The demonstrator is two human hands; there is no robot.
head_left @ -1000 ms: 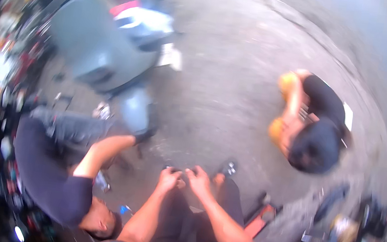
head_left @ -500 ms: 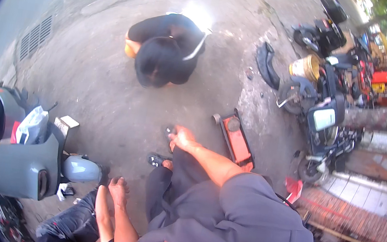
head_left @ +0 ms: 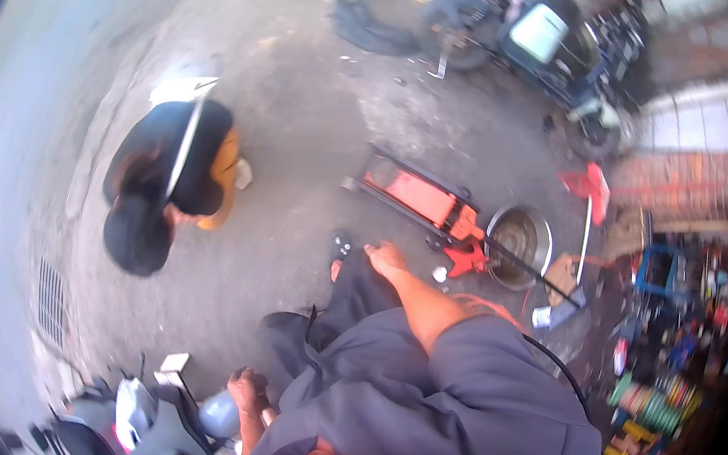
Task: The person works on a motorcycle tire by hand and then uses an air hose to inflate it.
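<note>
My right hand (head_left: 388, 257) hangs in front of my dark trouser leg, near a foot in a black sandal (head_left: 340, 244). Its fingers look loosely apart, and nothing shows in them. Low in the view is my left hand (head_left: 247, 390), fingers curled inward; whether anything is inside cannot be made out. Beyond my right hand a red floor jack (head_left: 416, 194) lies on the ground, its long dark handle (head_left: 523, 268) slanting across a round metal basin (head_left: 522, 242). A small white object (head_left: 440, 275) is on the ground beside the jack.
A person (head_left: 166, 179) in dark clothing crouches at left beside a bright glare. A grey scooter (head_left: 173, 434) stands at lower left, a motorbike (head_left: 524, 35) at the top. A dark tyre-like piece (head_left: 370, 29) lies far off. Tools and coils (head_left: 653, 403) crowd the right.
The view has swung to the right, so the crouching person now appears farther left and the jack nearer the middle. The basin and coils have come into sight; the jeans-clad legs have left it.
</note>
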